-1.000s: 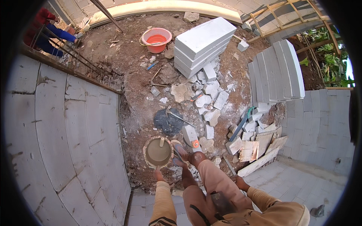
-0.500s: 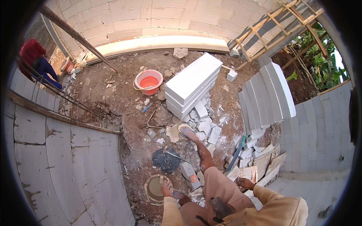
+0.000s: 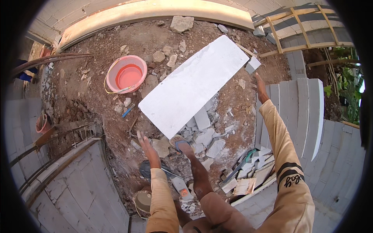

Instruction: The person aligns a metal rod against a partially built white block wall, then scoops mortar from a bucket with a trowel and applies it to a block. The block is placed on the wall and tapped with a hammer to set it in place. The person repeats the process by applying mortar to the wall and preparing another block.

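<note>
A large white lightweight concrete block (image 3: 196,85) lies flat on top of a stack, angled up toward the right. My left hand (image 3: 149,150) is off its near left corner, fingers stretched out and holding nothing. Beyond the block's right end, my right hand (image 3: 261,88) reaches out with fingers extended, also bare. Both hands look apart from the block. Under my left forearm, a bucket of grey mortar (image 3: 143,200) is partly covered. A dark tool or sheet (image 3: 145,169) and a grey block offcut (image 3: 181,187) lie close to that arm.
A pink bucket of reddish liquid (image 3: 130,77) stands left of the stack. Broken block pieces (image 3: 204,136) litter the ground by my sandalled foot. Upright blocks (image 3: 289,108) lean at the right, near a wooden ladder-like frame (image 3: 301,29). Steel bars (image 3: 54,151) run along the left wall.
My hands have moved forward and apart, from low by the mortar bucket and my right side to the block's two ends. The view has come nearer over the stack.
</note>
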`<state>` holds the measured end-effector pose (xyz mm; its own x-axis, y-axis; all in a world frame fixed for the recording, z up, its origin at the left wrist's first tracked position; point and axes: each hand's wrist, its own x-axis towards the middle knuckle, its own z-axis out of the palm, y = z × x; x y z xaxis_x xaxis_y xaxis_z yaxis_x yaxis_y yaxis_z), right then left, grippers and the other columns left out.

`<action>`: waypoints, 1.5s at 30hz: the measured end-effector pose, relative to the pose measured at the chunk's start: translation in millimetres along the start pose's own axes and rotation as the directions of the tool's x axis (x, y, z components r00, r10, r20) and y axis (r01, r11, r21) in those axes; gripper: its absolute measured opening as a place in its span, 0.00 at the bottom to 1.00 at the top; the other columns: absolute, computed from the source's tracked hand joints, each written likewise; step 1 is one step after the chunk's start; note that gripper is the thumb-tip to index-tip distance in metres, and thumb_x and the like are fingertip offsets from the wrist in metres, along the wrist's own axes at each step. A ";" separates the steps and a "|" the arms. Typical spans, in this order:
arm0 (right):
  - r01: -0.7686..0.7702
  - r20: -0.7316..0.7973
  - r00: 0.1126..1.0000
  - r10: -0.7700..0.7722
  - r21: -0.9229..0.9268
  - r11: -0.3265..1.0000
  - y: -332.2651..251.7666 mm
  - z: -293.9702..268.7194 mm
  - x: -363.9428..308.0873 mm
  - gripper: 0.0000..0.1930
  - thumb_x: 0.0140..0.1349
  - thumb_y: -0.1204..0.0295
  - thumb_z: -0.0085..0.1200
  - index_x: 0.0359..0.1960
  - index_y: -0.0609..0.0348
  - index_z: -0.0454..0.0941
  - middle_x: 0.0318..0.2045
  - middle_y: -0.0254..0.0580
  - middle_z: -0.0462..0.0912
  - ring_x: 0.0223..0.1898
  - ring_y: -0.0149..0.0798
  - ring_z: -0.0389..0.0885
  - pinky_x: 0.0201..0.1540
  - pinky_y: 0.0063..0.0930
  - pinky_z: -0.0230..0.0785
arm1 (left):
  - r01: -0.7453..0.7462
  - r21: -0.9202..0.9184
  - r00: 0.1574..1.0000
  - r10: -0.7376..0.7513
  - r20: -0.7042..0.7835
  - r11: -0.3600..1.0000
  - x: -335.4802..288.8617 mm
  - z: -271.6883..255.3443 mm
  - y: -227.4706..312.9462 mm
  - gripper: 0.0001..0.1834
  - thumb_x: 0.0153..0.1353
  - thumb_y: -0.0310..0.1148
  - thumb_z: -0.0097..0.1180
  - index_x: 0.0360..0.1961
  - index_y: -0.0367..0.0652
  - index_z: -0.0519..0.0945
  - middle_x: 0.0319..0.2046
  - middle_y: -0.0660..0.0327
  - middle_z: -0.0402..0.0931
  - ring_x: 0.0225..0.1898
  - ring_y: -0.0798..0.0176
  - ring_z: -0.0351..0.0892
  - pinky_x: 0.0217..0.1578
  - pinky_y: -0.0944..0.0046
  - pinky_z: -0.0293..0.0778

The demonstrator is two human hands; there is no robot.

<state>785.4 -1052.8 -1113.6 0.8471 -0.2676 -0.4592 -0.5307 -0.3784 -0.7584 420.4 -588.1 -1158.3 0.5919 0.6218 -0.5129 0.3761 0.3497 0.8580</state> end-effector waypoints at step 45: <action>0.889 0.951 0.265 -0.160 -0.305 -0.343 -214.0 92.2 -52.6 0.59 0.33 0.82 0.70 0.75 0.52 0.57 0.68 0.54 0.62 0.72 0.61 0.58 0.75 0.53 0.54 | -0.587 0.807 0.810 0.067 0.583 0.066 -18.9 72.6 175.2 0.70 0.37 0.48 0.78 0.78 0.43 0.48 0.69 0.40 0.59 0.71 0.35 0.56 0.67 0.23 0.48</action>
<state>857.1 -876.0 -969.8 0.3370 0.8325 -0.4397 0.9256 -0.3784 -0.0071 526.9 -589.5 -1000.3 0.9202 0.1184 -0.3730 0.2529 -0.9074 0.3356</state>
